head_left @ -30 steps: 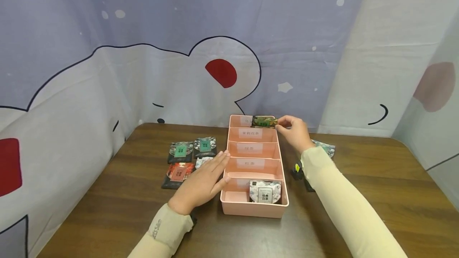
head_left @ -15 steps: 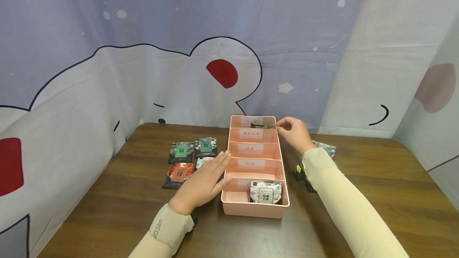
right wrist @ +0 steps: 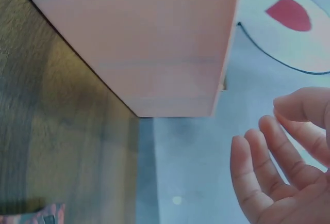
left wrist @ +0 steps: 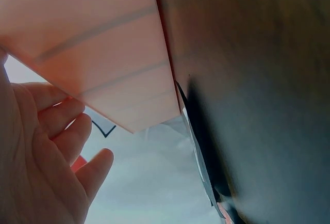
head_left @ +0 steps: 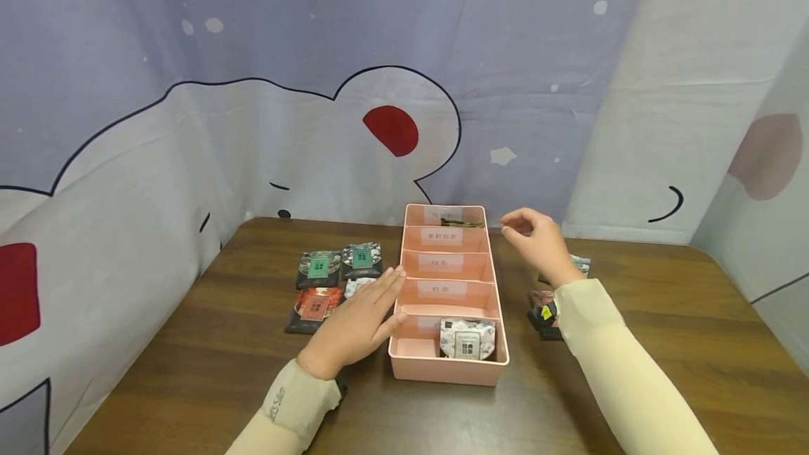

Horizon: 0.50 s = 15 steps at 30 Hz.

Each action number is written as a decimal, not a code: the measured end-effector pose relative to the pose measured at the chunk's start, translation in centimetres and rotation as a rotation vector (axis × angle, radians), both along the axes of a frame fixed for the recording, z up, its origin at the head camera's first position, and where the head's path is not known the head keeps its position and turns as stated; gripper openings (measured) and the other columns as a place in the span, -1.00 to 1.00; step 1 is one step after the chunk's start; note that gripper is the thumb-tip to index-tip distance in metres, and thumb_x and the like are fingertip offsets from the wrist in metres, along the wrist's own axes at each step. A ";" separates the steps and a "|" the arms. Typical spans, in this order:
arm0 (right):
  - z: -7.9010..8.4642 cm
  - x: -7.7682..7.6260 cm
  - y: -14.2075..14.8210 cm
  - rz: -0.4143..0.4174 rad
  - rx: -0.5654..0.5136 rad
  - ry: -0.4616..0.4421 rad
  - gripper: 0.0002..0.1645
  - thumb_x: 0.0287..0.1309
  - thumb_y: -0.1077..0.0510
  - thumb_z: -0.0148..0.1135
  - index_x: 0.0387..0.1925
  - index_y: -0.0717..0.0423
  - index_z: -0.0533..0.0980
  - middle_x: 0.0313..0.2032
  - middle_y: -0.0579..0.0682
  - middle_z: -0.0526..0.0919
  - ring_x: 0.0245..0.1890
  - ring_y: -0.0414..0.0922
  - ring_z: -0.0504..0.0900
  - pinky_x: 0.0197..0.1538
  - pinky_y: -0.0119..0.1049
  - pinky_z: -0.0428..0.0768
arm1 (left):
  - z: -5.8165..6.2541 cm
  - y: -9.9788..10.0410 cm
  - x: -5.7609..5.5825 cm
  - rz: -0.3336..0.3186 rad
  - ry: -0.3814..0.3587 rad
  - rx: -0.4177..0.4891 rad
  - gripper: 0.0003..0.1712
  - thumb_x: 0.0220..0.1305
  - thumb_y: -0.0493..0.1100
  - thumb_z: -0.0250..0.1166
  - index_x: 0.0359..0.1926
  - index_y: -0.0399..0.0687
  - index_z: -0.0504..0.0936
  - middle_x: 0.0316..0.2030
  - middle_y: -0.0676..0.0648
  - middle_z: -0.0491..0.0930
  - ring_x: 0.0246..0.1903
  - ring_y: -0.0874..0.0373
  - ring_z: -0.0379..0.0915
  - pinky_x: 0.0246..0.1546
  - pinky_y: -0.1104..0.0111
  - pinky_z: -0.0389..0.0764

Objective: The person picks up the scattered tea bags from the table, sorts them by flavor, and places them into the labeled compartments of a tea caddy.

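Observation:
A pink divided box [head_left: 449,372] stands on the table, with paper labels on the walls of its compartments. My left hand [head_left: 355,325] touches the box's left rim, fingers straight, and the left wrist view shows those fingertips [left wrist: 77,105] along the edge. Beyond the box's far right corner, my right hand [head_left: 540,248] hovers apart from it, fingers loosely bent and holding nothing. In the farthest compartment lies a dark green tea sachet [head_left: 463,223], mostly hidden below the divider. A white patterned tea sachet [head_left: 468,339] leans in the nearest compartment.
Left of the box lie several tea sachets: two with green labels [head_left: 319,267], a red one [head_left: 314,307] and a whitish one [head_left: 357,286] partly covered by my hand. More sachets [head_left: 580,265] lie right, partly behind my right wrist. A patterned curtain [head_left: 524,90] hangs behind the wooden table [head_left: 670,300].
My right hand lowered the green sachet into the farthest compartment, let it go and moved off to the right. Sachets beneath the right wrist show more now. The left hand stayed put.

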State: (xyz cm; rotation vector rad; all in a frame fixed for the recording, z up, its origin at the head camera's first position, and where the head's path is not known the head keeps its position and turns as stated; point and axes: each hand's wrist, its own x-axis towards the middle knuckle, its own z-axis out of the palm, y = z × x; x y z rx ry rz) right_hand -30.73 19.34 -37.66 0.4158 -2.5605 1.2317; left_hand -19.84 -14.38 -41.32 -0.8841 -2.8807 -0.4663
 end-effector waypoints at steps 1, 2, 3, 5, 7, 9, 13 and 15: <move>0.0 0.3 0.2 -0.005 0.003 0.001 -0.79 0.36 0.21 0.24 -0.05 0.22 0.64 -0.15 0.16 0.71 -0.13 0.07 0.64 -0.11 -0.13 0.56 | 0.0 0.0 0.0 0.002 -0.001 -0.004 -0.19 0.59 0.27 -0.13 0.60 -0.10 0.04 0.58 -0.04 0.00 0.55 0.02 -0.06 0.48 0.03 0.17; 0.1 0.5 0.4 -0.012 0.003 -0.002 -0.79 0.36 0.20 0.24 -0.04 0.20 0.64 -0.15 0.15 0.70 -0.12 0.07 0.64 -0.10 -0.11 0.56 | 0.0 0.0 0.0 0.003 -0.001 -0.007 -0.19 0.59 0.27 -0.14 0.61 -0.09 0.04 0.58 -0.03 0.00 0.55 0.03 -0.07 0.49 0.04 0.17; 0.1 0.8 0.7 -0.021 0.005 -0.006 -0.77 0.37 0.20 0.24 -0.03 0.20 0.63 -0.14 0.16 0.70 -0.11 0.08 0.64 -0.10 -0.09 0.57 | 0.0 0.0 0.0 0.003 0.000 -0.009 -0.19 0.59 0.27 -0.14 0.61 -0.09 0.04 0.58 -0.03 0.00 0.55 0.03 -0.07 0.49 0.04 0.17; 0.1 1.3 1.2 -0.037 0.001 -0.004 -0.75 0.37 0.20 0.24 0.00 0.22 0.62 -0.13 0.18 0.70 -0.10 0.11 0.64 -0.08 -0.04 0.57 | 0.0 0.0 0.0 0.006 0.001 -0.012 -0.19 0.58 0.28 -0.15 0.61 -0.08 0.04 0.58 -0.03 -0.01 0.56 0.05 -0.08 0.49 0.05 0.17; 0.1 1.9 1.7 -0.061 0.002 0.004 -0.75 0.37 0.20 0.23 0.00 0.24 0.61 -0.13 0.20 0.70 -0.11 0.12 0.65 -0.06 -0.01 0.57 | 0.0 0.0 0.1 0.008 0.003 -0.014 -0.19 0.58 0.28 -0.15 0.61 -0.08 0.04 0.58 -0.02 0.00 0.56 0.05 -0.08 0.49 0.05 0.17; 0.1 2.4 2.2 -0.086 0.008 0.010 -0.74 0.38 0.19 0.22 0.00 0.25 0.61 -0.13 0.21 0.70 -0.12 0.13 0.65 -0.05 0.00 0.57 | 0.0 0.0 0.1 0.007 0.005 -0.013 -0.19 0.58 0.28 -0.14 0.61 -0.08 0.04 0.58 -0.03 0.00 0.55 0.04 -0.07 0.49 0.05 0.17; 0.0 3.4 3.3 -0.152 0.017 -0.002 -0.72 0.39 0.16 0.20 0.01 0.24 0.61 -0.11 0.22 0.72 -0.12 0.14 0.67 -0.05 -0.04 0.57 | 0.0 0.1 0.1 0.007 0.004 -0.011 -0.19 0.58 0.27 -0.13 0.60 -0.09 0.05 0.58 -0.03 0.01 0.55 0.02 -0.06 0.49 0.04 0.17; 0.0 3.9 3.9 -0.189 0.013 -0.015 -0.70 0.40 0.14 0.19 0.03 0.24 0.61 -0.09 0.23 0.72 -0.11 0.16 0.68 -0.06 -0.09 0.57 | 0.1 0.1 0.0 0.007 0.006 -0.010 -0.19 0.58 0.27 -0.12 0.60 -0.10 0.06 0.58 -0.03 0.01 0.55 0.01 -0.05 0.48 0.04 0.18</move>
